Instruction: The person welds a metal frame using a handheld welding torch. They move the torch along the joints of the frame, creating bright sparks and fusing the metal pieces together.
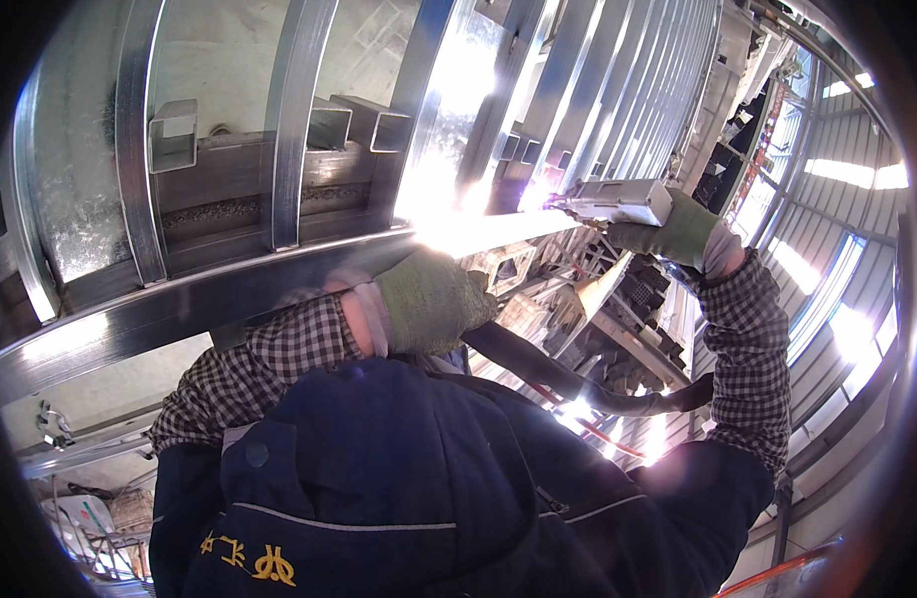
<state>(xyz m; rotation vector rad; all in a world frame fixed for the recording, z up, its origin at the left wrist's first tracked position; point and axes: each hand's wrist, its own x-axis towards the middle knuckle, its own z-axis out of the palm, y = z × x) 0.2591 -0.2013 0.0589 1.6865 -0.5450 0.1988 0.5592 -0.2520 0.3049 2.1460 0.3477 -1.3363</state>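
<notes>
Right hand: the gloved right hand [682, 231] is wrapped tight around a grey welding gun [618, 202], holding it level with the tip aimed at the frame.
Left hand: the left hand [433, 299], green glove too, sits curled against the long metal beam [209, 294]. It looks closed, but I can't really tell if it's gripping the beam or just leaning on it.
Welding gun: tip sits right at the bright arc [543, 199], up against the beam and the uprights.
Cable: a thick black hose [568, 379] loops under both arms.
Frame: shiny steel bars [289, 120] stand across the beam, with short square tube ends [172, 133] behind them.
Clothes: checked sleeves, dark blue bib.
</notes>
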